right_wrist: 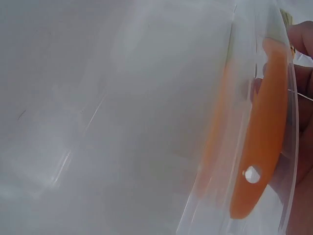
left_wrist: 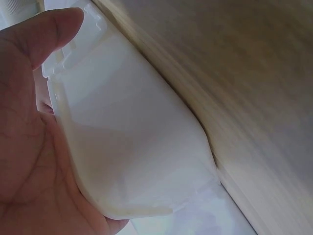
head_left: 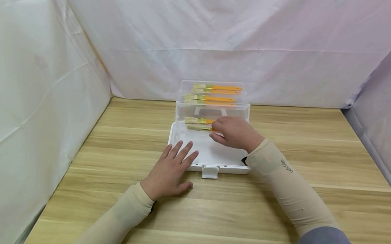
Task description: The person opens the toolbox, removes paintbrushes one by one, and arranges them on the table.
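Nearest, the left hand (head_left: 170,170) lies flat with fingers spread straight, palm on the desk (head_left: 112,191), fingertips on the front rim of the open white box (head_left: 210,156). Further in, the right hand (head_left: 236,133) curls round the orange-handled brush (head_left: 198,124) over the box's tray; its sleeve (head_left: 287,178) bears small writing, unreadable. Behind, two more brushes (head_left: 213,94) lie in the clear lid

The paintbrushes (head_left: 214,88) had orange handles, gold ferrules and pale cream bristles; the storage box (head_left: 210,157) was white at the base with a clear lid; the table (head_left: 313,150) showed striped light-brown wood grain; the sleeves (head_left: 288,186) were beige; the backdrop sheets (head_left: 220,35) were white.
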Demonstrator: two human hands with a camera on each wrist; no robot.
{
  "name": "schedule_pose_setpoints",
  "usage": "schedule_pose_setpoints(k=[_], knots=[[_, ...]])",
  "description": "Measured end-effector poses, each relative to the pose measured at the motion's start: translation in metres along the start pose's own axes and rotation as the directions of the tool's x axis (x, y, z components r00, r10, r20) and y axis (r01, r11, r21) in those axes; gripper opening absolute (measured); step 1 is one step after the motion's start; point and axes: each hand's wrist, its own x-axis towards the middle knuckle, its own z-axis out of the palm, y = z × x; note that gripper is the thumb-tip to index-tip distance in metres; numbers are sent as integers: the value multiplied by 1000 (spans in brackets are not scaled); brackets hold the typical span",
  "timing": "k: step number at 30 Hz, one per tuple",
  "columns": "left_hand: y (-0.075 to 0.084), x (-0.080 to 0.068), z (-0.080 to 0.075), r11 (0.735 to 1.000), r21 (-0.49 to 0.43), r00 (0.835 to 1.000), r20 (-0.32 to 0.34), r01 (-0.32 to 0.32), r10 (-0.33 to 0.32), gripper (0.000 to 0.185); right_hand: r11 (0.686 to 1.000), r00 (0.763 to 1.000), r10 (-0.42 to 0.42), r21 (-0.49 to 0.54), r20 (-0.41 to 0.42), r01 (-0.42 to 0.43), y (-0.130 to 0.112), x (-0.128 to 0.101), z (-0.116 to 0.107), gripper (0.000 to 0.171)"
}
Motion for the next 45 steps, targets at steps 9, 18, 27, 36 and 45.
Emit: schedule_pose_setpoints(k=[9,18,27,36,45], knots=[[0,1,0,1000,8,1000,-6,-5,5,87,999,998,-16,35,-54,18,1,-1,-2,14],[0,1,0,1000,4,1000,-1,0,0,83,995,996,-1,99,-84,9,2,-1,-4,12],[-1,1,1,1000,3,1000,-21,-9,9,79,998,998,10,66,-66,-5,0,0,-11,18],[-1,1,0,1000,11,1000,-27,-15,15,78,999,997,37,-20,-64,-38,-2,2,-19,16],[0,1,0,1000,19,1000,-18,-16,16,78,987,990,140,-82,-24,-141,-6,0,-30,17]])
